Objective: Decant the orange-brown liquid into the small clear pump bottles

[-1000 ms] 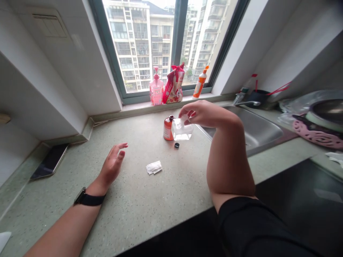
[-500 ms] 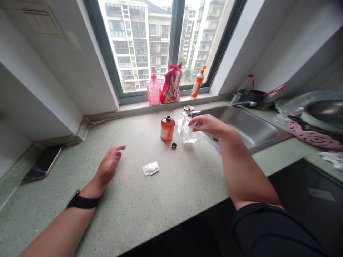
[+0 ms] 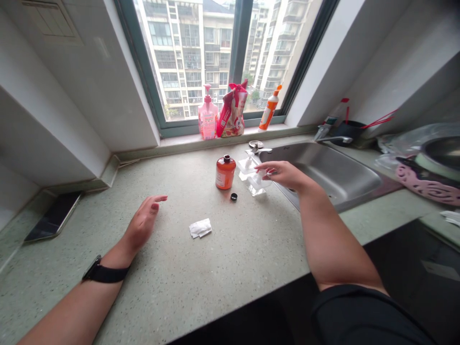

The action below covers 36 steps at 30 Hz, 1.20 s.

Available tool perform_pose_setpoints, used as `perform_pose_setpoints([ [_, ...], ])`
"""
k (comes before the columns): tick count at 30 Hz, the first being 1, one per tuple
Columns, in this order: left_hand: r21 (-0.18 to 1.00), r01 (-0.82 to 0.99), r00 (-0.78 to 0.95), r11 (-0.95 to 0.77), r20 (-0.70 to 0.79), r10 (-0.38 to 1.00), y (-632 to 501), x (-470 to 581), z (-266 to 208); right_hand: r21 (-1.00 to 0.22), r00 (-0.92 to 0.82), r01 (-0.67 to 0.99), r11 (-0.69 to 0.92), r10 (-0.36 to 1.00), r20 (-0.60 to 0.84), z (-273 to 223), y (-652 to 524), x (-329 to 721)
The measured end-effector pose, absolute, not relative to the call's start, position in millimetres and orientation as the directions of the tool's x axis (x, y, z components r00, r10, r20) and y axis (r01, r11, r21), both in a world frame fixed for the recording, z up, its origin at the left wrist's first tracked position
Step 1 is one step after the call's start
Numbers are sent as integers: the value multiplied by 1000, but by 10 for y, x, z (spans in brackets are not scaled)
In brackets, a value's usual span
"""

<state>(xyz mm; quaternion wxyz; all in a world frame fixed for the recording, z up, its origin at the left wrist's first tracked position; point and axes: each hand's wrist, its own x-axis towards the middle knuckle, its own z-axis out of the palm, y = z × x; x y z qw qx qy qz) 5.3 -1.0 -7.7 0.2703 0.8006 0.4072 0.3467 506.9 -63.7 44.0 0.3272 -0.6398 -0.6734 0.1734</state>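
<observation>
My right hand (image 3: 282,173) reaches over the far side of the counter, fingers curled down around the top of a clear square-based bottle (image 3: 257,187). The fingers partly hide its neck. Behind it, closer to the window, stands a second clear bottle (image 3: 246,167). An uncapped orange bottle (image 3: 224,175) with a pale label is upright to the left of them. In front of that bottle lies a small black cap (image 3: 234,197). My left hand (image 3: 143,220) hovers over the counter, open and holding nothing. Folded white tissue (image 3: 200,228) lies to its right.
A steel sink (image 3: 334,177) borders the right side, with a faucet (image 3: 332,139) behind. On the windowsill are a pink pump bottle (image 3: 207,117), a red bag (image 3: 233,112) and an orange-and-white bottle (image 3: 269,112). A phone (image 3: 53,218) lies far left.
My right hand has moved slightly right and toward me, and the nearer clear bottle has shifted slightly away from the other. My left hand keeps nearly the same pose.
</observation>
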Motion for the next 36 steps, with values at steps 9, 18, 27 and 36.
perform_pose_setpoints([
  [9, 706, 467, 433, -532, 343, 834, -10, 68, -85, -600, 188, 800, 20, 940, 283, 751, -926, 5132],
  [18, 677, 463, 454, -572, 373, 809, -1, 82, -97, -609, 157, 780, 142, 898, 411, 834, -437, 4006],
  [27, 624, 485, 492, -613, 384, 781, -81, 136, -91, -611, 283, 791, 15, 877, 388, 221, -143, 3592],
  [36, 582, 457, 523, -672, 435, 733, -114, 116, -80, -625, 33, 702, 343, 860, 509, 97, -486, 2976],
])
